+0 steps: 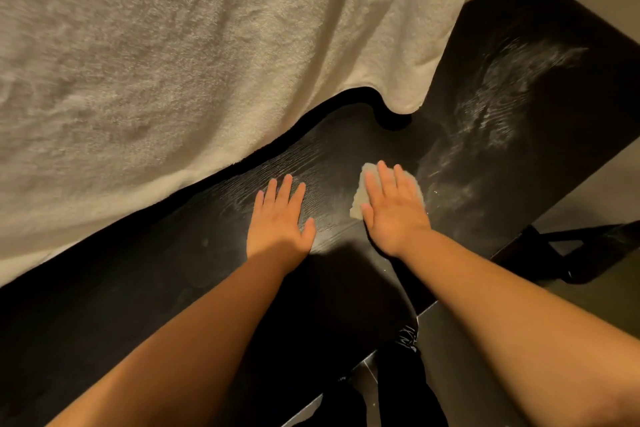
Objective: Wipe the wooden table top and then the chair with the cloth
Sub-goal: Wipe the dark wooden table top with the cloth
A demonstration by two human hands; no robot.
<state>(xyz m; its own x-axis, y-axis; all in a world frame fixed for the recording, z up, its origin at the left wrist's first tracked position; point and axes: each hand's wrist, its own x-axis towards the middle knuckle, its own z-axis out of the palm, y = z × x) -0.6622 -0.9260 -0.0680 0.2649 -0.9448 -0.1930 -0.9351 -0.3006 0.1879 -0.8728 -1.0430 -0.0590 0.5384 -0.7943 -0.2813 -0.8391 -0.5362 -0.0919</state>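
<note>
Your forearms reach over the dark desk [346, 156], its grain streaked with pale smears toward the far right. Your right hand [393, 211] lies flat, fingers [382, 177] spread, pressing the small pale cloth [360, 198], which shows past the fingertips and thumb side. Your left hand [278, 224] rests open and empty just beside it, near a white towel [207, 62].
</note>
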